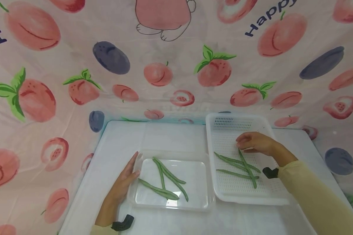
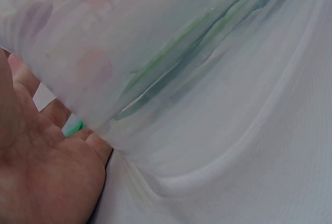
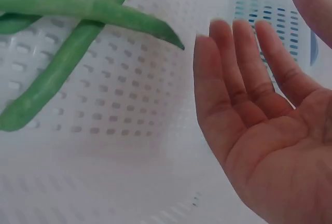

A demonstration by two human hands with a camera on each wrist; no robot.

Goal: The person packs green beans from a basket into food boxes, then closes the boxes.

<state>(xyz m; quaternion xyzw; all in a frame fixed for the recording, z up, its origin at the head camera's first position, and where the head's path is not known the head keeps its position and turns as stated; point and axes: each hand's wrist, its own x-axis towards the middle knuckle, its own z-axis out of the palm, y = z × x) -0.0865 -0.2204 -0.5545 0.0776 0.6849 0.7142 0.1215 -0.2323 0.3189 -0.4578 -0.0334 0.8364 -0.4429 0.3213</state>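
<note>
My left hand [image 1: 125,179] rests against the left side of a clear plastic box [image 1: 207,182], its thumb and forefinger at the rim. In the left wrist view the palm [image 2: 46,177] faces the box wall, and the fingertips are hidden behind the wall. Several green beans [image 1: 164,173] lie inside that box. Over the white perforated basket [image 1: 210,156] hovers my right hand [image 1: 254,143], holding nothing. The right wrist view shows its fingers [image 3: 246,63] loosely bent, close to the tip of a green bean [image 3: 119,16]. More beans cross each other on the basket floor.
Box and basket stand side by side on a white table [image 1: 123,133]. Behind and around it hangs a pink sheet [image 1: 182,52] printed with fruit. A dark strap piece [image 1: 270,172] sits on the right wrist.
</note>
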